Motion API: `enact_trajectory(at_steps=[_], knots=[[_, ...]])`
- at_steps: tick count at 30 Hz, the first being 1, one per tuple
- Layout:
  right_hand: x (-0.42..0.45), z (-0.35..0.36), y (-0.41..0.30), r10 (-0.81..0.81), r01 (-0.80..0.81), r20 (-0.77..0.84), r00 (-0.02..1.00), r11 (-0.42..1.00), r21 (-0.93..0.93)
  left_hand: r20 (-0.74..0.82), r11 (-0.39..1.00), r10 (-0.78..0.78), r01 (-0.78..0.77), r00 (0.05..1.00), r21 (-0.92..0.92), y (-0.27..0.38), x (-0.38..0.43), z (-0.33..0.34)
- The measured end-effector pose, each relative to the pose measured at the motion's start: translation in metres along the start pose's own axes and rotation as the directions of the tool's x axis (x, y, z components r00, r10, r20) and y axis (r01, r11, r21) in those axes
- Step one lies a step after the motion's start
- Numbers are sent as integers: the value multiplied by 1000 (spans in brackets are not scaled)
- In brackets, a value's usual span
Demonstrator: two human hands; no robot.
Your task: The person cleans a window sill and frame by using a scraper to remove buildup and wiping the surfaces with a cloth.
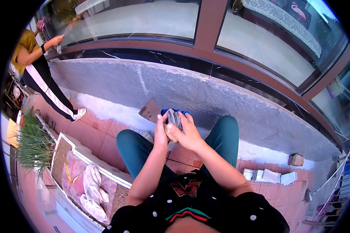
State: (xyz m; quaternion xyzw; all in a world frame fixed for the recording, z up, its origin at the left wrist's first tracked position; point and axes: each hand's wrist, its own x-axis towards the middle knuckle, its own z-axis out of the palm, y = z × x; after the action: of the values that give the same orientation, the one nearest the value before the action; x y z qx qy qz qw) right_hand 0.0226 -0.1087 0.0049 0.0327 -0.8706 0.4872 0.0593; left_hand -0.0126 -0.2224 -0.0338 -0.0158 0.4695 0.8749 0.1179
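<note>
Both my hands meet in front of my bent knees. My left hand (161,134) is pressed along a broad-bladed tool, with a tan handle (171,134) between my palms. Its flat, stained blade (150,110) sticks out beyond my left fingers; whether it is a cleaver or a scraper I cannot tell. My right hand (189,132) grips a bunched grey cloth (174,118), its thumb against the handle. A bit of blue material (186,112) shows behind the cloth. My fingers hide part of the tool.
A low grey wall (175,78) runs ahead beneath large windows. At left, another person (35,64) holds a cloth at the glass. A white-edged planter (73,145) bears a rag (93,186). White packets (269,176) and a brick (296,160) lie at right.
</note>
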Motion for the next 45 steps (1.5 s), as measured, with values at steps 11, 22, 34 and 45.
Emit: enact_trajectory(at_steps=[11,22,34,45], knots=[[-36,-59,-31,173,-8,189,967,758,-652,105,918,-212,161,972,362,-21,-7,15],[-69,-60,119,388,-437,239,890,581,686,534,887,-211,-69,819,456,110,-14,27],[-67,-31,125,374,-484,309,874,709,513,658,-600,703,-721,-270,346,228,197,277],[-64,-26,128,353,-436,257,900,705,559,895,-426,252,-788,369,445,103,195,135]])
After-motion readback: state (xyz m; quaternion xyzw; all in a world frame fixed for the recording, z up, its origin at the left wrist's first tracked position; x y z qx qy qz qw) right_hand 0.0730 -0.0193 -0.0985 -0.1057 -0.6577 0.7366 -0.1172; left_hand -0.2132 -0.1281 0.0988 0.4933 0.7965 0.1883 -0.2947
